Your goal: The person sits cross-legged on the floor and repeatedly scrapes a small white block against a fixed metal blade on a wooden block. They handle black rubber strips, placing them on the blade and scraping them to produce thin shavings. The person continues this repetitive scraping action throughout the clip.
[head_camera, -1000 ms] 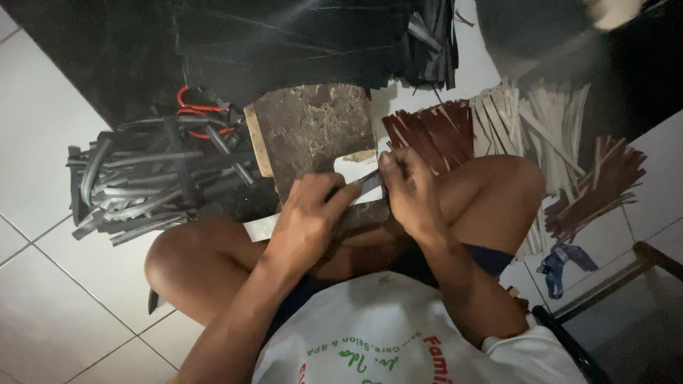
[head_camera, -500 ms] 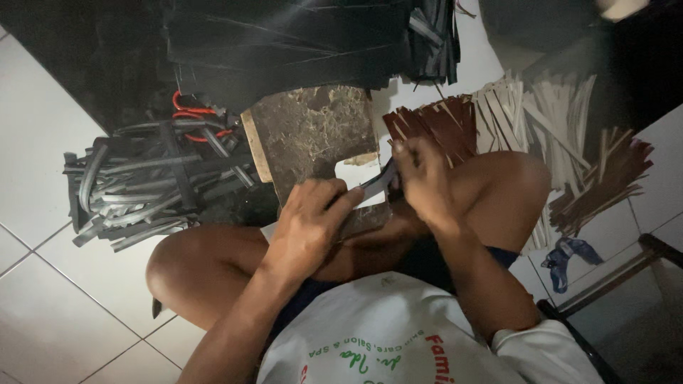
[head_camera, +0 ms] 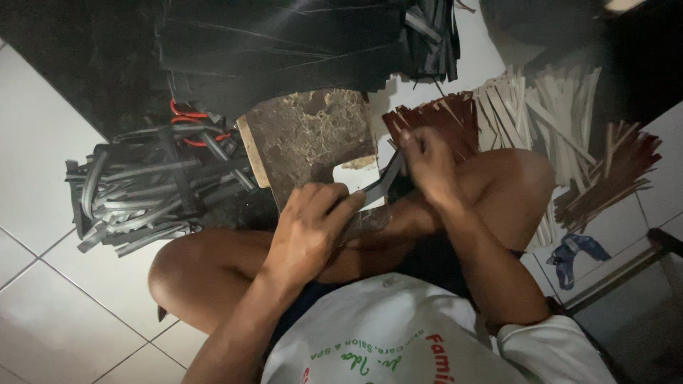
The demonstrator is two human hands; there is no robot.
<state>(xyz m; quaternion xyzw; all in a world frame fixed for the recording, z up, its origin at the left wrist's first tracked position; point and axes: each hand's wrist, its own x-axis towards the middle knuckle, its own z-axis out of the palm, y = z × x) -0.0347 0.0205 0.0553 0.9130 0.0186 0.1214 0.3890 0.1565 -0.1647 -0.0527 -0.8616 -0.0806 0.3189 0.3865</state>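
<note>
Right now the person sits cross-legged on the white tiled floor (head_camera: 64,313), and both hands work just above the knees. The left hand (head_camera: 309,227) has its fingers curled tight around one end of a narrow dark strip (head_camera: 384,181); whether a blade sits in that grip I cannot tell. The right hand (head_camera: 427,160) pinches the strip's far end, fingers closed on it, so the strip runs slanting between the two hands, over a small white sheet (head_camera: 352,181).

Just beyond lies a worn, scarred brown cutting board (head_camera: 309,135), bare on top. Judging by the heaps, plenty is already cut: a tangled pile of grey-black strips (head_camera: 142,192) to the left with red-handled scissors (head_camera: 188,114) half buried behind it, a fan of reddish-brown strips (head_camera: 441,117) ahead, pale beige strips (head_camera: 526,99) and more brown ones (head_camera: 605,178) off right. Farthest back, broad black sheets (head_camera: 284,43) lie whole, so a good deal looks left.

Room is tight: piles close in on three sides, a metal frame edge (head_camera: 626,274) bounds the right, and open tile lies only to the near left.
</note>
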